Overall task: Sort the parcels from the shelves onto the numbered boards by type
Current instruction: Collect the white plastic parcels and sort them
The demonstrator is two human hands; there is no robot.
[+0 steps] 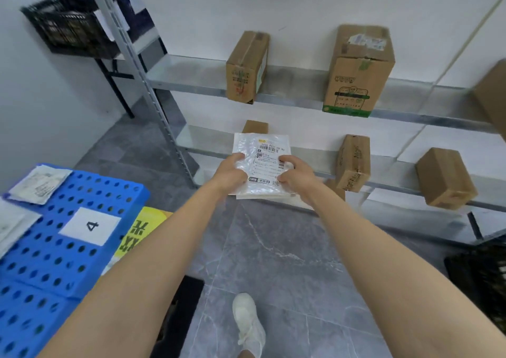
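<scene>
as left grip and right grip clasp it | plastic mailer between them

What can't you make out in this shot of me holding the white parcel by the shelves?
Head view only.
Label print on the white parcel: too small, partly covered by the left hand and right hand.
The small brown box behind it: mostly hidden by the parcel.
The right-edge box: cut off by the frame.
The black crate: contents blurred.
</scene>
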